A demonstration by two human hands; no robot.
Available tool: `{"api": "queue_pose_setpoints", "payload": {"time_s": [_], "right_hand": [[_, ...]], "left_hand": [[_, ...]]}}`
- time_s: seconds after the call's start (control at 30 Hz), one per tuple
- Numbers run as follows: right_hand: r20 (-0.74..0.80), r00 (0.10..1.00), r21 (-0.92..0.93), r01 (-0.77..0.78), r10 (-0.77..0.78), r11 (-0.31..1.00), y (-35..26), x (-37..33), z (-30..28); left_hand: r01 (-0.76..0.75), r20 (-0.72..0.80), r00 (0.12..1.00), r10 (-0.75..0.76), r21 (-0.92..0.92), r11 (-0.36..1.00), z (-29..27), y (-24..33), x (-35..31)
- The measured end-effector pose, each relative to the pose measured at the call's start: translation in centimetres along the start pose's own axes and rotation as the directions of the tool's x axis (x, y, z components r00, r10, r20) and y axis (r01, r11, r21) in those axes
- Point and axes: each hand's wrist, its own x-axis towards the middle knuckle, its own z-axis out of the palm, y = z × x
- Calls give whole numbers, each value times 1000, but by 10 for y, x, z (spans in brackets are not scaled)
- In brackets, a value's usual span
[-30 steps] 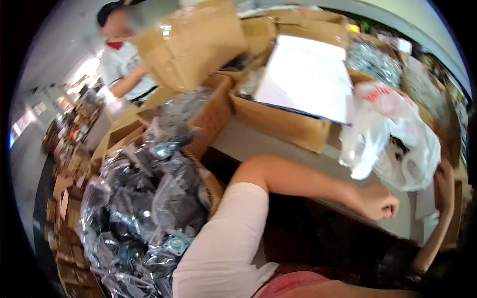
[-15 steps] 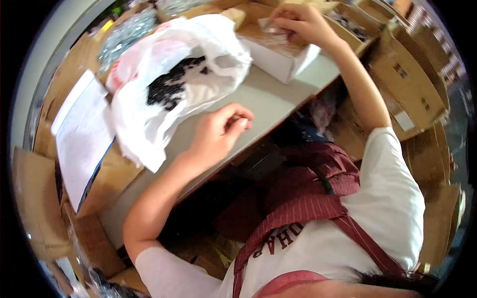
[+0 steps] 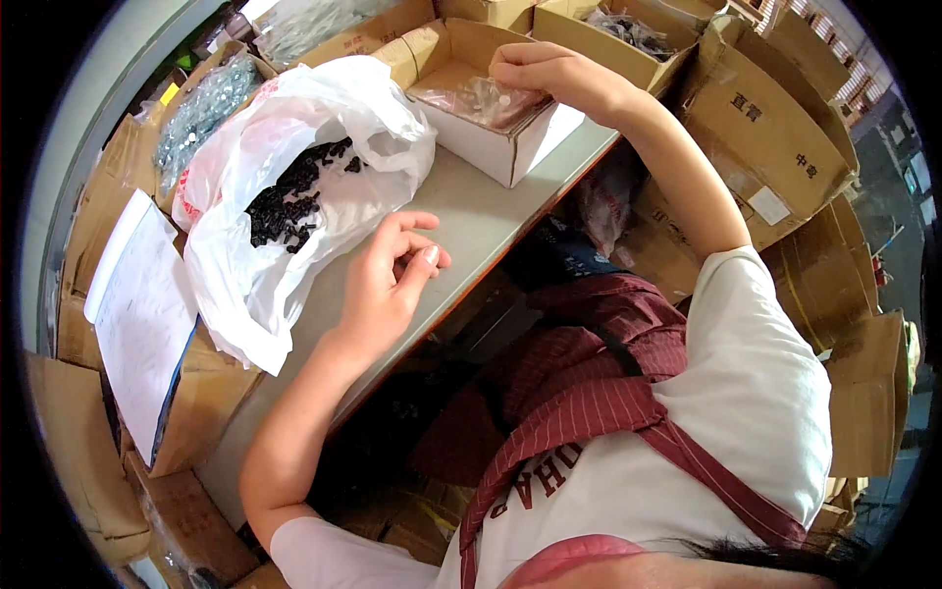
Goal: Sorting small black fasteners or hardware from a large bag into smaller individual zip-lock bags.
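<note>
At the far side of the table, my right hand (image 3: 559, 79) has its fingers closed at a small clear plastic bag (image 3: 488, 96). This is inside a white-sided cardboard box (image 3: 481, 147) that holds a layer of clear plastic; the fingertips are partly hidden. My left hand (image 3: 383, 285) hovers by the table's near edge, fingers loosely bent and apart, nothing visible in it. Beside it lies a white plastic carrier bag (image 3: 378, 162), its mouth spread wide. Many small black parts (image 3: 289, 201) lie in a heap inside the bag.
To the left, a written paper sheet (image 3: 142, 314) rests on a cardboard box. Behind the carrier bag stands a box of clear plastic packets (image 3: 211, 108). Another open box (image 3: 628, 39) holds dark parts at the back right. Large cartons (image 3: 756, 147) stand right of the grey table (image 3: 481, 211).
My right hand has lowered into the white-sided box with the clear plastic. The left hand's fingers have loosened slightly. The whole view has shifted, so the table's things appear further left.
</note>
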Motion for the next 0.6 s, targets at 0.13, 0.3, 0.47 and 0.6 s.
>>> {"api": "queue_pose_setpoints", "payload": {"time_s": [0.13,0.3,0.47,0.6], "right_hand": [[-130,991,78,-14,24,997,4,4,3],[-404,910,177,181,-97,967,-6,2,14],[-239,954,375,262,-181,889,-33,-7,48],[-68,969,484,240,-238,842,-49,-17,81]], "left_hand": [[26,-5,1000,-27,-28,999,-2,3,6],[40,11,999,-40,-33,999,-3,1,8],[75,2,997,-75,-172,982,-3,8,3],[-100,-105,993,62,-413,905,7,13,6]]}}
